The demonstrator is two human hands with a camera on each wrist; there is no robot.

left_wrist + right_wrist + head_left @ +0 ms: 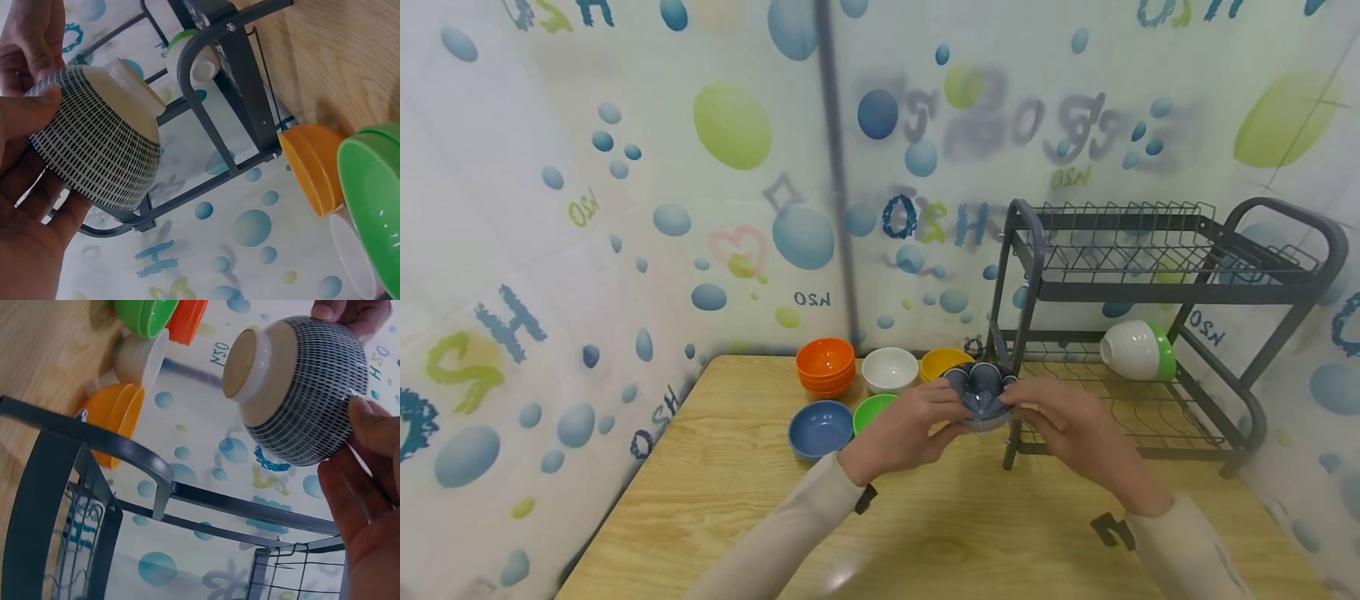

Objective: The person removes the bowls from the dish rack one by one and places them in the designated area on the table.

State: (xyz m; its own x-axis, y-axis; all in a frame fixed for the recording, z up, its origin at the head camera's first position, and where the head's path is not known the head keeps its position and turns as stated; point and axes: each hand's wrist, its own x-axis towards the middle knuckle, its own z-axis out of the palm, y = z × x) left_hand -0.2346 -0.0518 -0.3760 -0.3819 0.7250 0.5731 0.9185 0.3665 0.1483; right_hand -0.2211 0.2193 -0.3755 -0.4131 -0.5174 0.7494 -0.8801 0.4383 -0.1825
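Observation:
A bowl (985, 390) with a dark petal pattern inside is held up between both hands, above the table and left of the rack's front leg. Its outside (100, 140) carries small dark dashes, and its pale foot (247, 365) points down. My left hand (913, 423) grips the rim on the left, thumb on one side and fingers on the other. On the opposite side my right hand (1071, 425) pinches the rim between thumb and fingers, as the right wrist view also shows.
A two-tier dark dish rack (1150, 292) stands right, with a white-and-green bowl (1135, 351) on its lower tier. Behind and left of my hands are orange bowls (825, 367), a white bowl (890, 369), yellow bowls (942, 363), green bowls (375, 194) and a blue bowl (821, 429).

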